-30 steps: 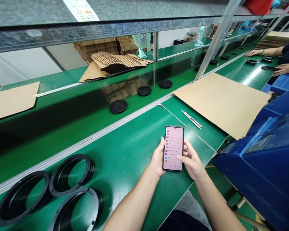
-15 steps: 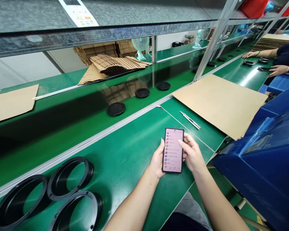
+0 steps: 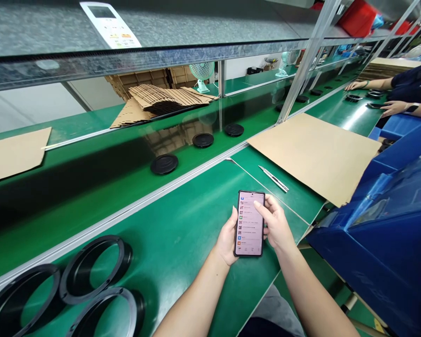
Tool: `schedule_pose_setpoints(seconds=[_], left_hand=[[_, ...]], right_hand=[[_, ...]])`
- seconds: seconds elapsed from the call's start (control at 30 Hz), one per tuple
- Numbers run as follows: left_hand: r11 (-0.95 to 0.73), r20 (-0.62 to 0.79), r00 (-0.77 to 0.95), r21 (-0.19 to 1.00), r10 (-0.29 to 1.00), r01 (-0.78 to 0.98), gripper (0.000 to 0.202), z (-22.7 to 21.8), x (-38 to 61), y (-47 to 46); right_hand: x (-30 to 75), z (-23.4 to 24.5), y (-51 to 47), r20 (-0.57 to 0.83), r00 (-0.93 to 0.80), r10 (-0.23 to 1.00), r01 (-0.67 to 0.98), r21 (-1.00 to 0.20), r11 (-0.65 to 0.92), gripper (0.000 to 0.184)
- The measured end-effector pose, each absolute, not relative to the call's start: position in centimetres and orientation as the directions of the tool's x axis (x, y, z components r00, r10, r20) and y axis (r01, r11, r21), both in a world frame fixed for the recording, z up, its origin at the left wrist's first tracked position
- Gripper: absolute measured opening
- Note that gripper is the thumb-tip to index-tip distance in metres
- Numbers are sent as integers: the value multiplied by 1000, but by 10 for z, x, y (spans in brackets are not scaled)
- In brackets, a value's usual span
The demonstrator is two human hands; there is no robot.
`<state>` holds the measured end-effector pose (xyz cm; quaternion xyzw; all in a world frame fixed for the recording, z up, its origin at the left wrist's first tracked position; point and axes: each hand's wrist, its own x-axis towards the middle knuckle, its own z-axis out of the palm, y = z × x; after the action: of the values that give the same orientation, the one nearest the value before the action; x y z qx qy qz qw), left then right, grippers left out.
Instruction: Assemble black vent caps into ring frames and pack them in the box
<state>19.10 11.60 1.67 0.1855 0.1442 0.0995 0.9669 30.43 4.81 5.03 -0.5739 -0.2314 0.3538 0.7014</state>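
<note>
Our left grip (image 3: pixel 227 238) pinches the smartphone (image 3: pixel 250 223) by its edges above the green surface (image 3: pixel 182 262); our right grip (image 3: pixel 275 223) stays spread, index finger over the screen. It looks light, slim and slippery, safest held by its edges. Beyond lie black rings (image 3: pixel 124 260), a utility knife (image 3: pixel 273 179) and a cardboard sheet (image 3: pixel 315 157).

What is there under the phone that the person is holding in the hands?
The left hand holds the phone from below and covers most of its back. Lower down is the green bench mat, but the part directly beneath is hidden by the phone and hand.
</note>
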Motion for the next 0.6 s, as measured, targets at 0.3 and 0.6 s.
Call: schedule_pose_setpoints(seconds=[0.3, 0.6], left_hand=[[911, -159, 959, 380, 233, -158, 76, 11, 191, 117], [912, -159, 957, 374, 242, -169, 79, 17, 191, 117]], right_hand=[[306, 26, 21, -117, 626, 771, -348, -927, 142, 43], [304, 9, 10, -125, 632, 764, -382, -909, 167, 38]])
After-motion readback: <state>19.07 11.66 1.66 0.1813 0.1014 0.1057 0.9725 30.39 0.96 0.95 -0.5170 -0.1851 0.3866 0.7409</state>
